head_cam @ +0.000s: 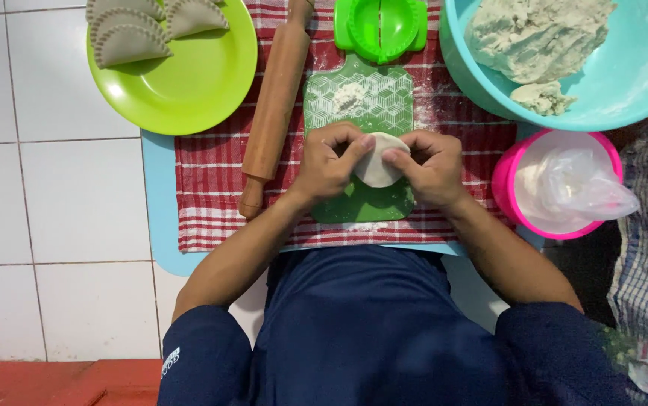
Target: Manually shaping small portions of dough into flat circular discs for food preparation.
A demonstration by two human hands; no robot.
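Dough disc (378,162), small, round and pale, pinched from both sides just above the green cutting board (361,113) — left hand (329,162) and right hand (430,167) each curled in, fingers (395,156) closed on the rim, apparently to thin and round it over the floured surface. Flanked by a wooden rolling pin (275,105) lying on the red checked cloth (211,173) at left and a pink bowl (508,188) with a plastic bag at right. Ringed farther off by a green dumpling press (381,28), a teal bowl (602,90) of dough and a lime plate (188,83) of crimped dumplings; nothing blocking the hands.

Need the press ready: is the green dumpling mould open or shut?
Open. The green dumpling mould lies spread flat at the top of the green board, both halves face up, empty.
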